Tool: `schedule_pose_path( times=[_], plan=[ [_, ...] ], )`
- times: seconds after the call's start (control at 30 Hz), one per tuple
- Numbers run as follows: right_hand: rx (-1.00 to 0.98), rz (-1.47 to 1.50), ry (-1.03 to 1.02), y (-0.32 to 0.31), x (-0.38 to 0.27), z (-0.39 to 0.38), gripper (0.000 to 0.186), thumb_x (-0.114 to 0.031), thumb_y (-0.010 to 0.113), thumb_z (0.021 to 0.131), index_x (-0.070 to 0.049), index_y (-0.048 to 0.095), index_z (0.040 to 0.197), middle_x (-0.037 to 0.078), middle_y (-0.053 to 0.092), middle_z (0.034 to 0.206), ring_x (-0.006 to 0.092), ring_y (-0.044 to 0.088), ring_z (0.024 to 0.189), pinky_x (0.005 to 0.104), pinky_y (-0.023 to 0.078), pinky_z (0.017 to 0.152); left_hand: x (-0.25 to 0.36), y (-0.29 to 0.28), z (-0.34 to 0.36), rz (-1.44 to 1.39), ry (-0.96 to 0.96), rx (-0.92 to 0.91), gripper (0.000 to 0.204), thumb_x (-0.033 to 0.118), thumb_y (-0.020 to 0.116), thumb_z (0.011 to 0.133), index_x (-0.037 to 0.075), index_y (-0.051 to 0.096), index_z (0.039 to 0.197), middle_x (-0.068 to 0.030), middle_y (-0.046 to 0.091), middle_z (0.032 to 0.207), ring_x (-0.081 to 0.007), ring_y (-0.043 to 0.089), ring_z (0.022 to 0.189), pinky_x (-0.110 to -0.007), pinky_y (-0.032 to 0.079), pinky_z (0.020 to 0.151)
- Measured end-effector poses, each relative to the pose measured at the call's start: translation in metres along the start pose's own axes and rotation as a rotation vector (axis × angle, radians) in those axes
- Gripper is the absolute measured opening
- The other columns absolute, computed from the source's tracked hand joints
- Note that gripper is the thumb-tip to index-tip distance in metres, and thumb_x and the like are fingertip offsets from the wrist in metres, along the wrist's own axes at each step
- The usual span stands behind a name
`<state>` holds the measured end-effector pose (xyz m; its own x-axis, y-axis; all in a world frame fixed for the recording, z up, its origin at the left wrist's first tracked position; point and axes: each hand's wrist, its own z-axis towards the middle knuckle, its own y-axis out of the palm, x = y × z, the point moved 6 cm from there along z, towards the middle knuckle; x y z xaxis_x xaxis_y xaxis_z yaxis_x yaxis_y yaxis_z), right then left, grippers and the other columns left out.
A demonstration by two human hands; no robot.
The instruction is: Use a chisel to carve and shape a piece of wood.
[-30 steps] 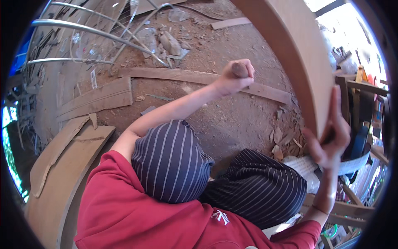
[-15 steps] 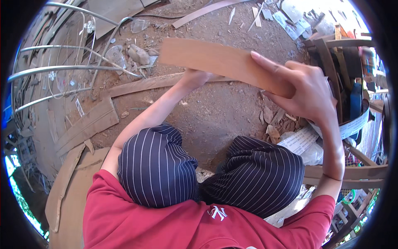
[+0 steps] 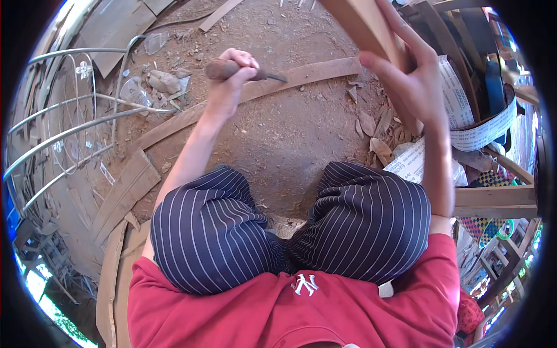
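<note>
And it's two sets on show: left fingers (image 3: 239, 57), right fingers (image 3: 380, 64)! Tools? One tool (image 3: 218, 69), just the one. Held boards: one board (image 3: 371, 28). On the ground, one long strip (image 3: 307, 72)! Bars now, at least four metal bars (image 3: 87, 50). Two knees (image 3: 203, 232), one shirt (image 3: 243, 319). One green ring (image 3: 506, 229), and one blue thing (image 3: 494, 81)! Clear plastic scraps (image 3: 136, 91): two at least. Leaves (image 3: 380, 151): several, too jumbled to count!
</note>
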<state>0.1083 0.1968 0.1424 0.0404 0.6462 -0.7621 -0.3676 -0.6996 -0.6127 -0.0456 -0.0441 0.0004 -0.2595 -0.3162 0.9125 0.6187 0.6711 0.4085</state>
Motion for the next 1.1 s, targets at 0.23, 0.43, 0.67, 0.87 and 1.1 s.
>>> schedule_pose_path(
  times=[0.23,0.43,0.67,0.87,1.1],
  plan=[
    [-0.054,-0.495,0.456,0.046,0.117,-0.058,0.075,-0.043,0.075,0.078,-0.036,0.047,0.147,0.022,0.072,0.106,0.0362,0.072,0.093,0.0429,0.056,0.086,0.045,-0.023,0.004,0.006,0.04,0.045,0.025,-0.016,0.061,0.079,0.007,0.056,0.085,-0.0064,0.058,0.092,-0.018,0.058,0.092,-0.034,0.046,0.093],
    [-0.149,-0.426,0.597,0.091,0.158,-0.1,0.087,-0.052,0.073,0.075,-0.028,0.04,0.152,0.022,0.072,0.106,0.0378,0.07,0.098,0.0448,0.054,0.089,0.054,-0.031,0.002,0.052,0.02,0.059,0.024,-0.015,0.062,0.08,0.007,0.055,0.086,-0.0048,0.056,0.092,-0.0181,0.056,0.093,-0.035,0.044,0.097],
    [-0.129,-0.399,0.607,0.123,0.195,-0.118,0.094,-0.056,0.073,0.076,-0.009,0.039,0.151,0.027,0.07,0.107,0.0406,0.069,0.1,0.0461,0.054,0.09,0.029,-0.019,-0.006,0.042,-0.07,-0.007,0.023,-0.014,0.062,0.082,0.008,0.055,0.086,-0.0041,0.055,0.094,-0.0181,0.057,0.095,-0.033,0.044,0.093],
    [-0.136,-0.284,0.677,0.141,0.206,-0.124,0.088,-0.056,0.074,0.076,-0.005,0.045,0.143,0.028,0.07,0.106,0.0415,0.069,0.101,0.0466,0.054,0.091,0.028,-0.01,-0.006,0.091,-0.053,-0.079,0.017,-0.008,0.066,0.086,0.007,0.058,0.088,-0.0027,0.058,0.096,-0.0165,0.061,0.099,-0.031,0.048,0.093],
    [-0.159,-0.291,0.64,0.127,0.205,-0.113,0.077,-0.059,0.076,0.075,0.0,0.061,0.123,0.026,0.072,0.099,0.0386,0.071,0.095,0.0441,0.055,0.086,0.028,-0.01,-0.003,0.474,-0.049,-0.106,0.01,0.007,0.072,0.089,0.007,0.064,0.095,0.0004,0.064,0.094,-0.0101,0.065,0.094,-0.025,0.053,0.082]
  ],
)
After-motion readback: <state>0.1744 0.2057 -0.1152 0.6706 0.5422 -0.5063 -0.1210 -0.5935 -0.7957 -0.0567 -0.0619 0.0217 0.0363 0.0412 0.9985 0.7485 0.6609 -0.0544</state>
